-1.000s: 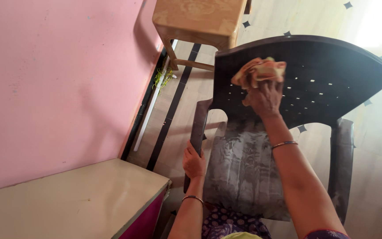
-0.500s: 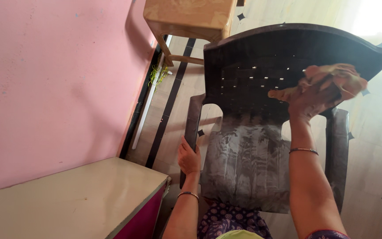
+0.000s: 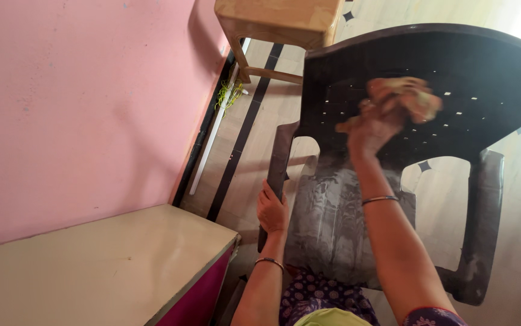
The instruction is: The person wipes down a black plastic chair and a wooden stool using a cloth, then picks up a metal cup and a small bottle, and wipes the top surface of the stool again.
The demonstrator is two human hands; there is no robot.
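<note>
I am steadying the dark plastic chair [image 3: 393, 199] with my left hand [image 3: 272, 211], its fingers wrapped closed around the near left armrest, just beside the grey, dusty seat. My right hand [image 3: 372, 130] is reaching farther out, fingers bunched tight around a crumpled orange-tan cloth [image 3: 402, 96] that is pressing against the perforated backrest, near its middle. The cloth is blurred, so I cannot tell exactly how much of it is lying flat on the plastic.

To do this well, I judge I should be keeping the cloth flat and broad against the backrest, pushing firmly enough to lift the dust, while my left hand is bracing the armrest so the chair is not sliding away. The small holes probably need slower passes.

To my near left, a pale bench [image 3: 91, 265] with a magenta side is standing close to my left elbow and may be crowding it. Beyond, the pink wall [image 3: 79, 102] is running along the left. Farthest off, a tan plastic stool [image 3: 278, 21] is standing just beyond the backrest's left corner, limiting room to push the chair that way.
</note>
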